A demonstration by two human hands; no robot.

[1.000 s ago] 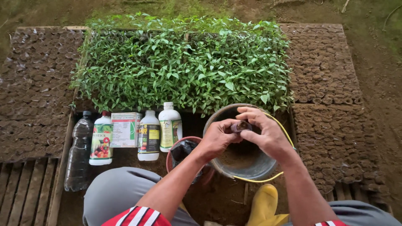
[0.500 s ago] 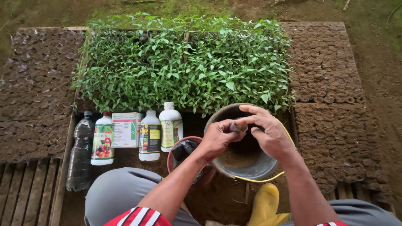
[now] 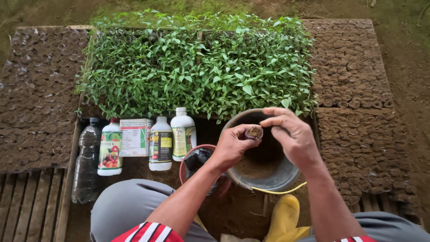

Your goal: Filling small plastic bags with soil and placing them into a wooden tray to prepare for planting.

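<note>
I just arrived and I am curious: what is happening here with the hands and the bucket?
A seated person holds a small soil-filled pot in the left hand above a metal bucket with soil inside. The right hand is at the pot's top, fingers pinched. Behind the bucket stands a bed of green seedlings, with filled pots beside it. Several bottles stand to the left.
</note>
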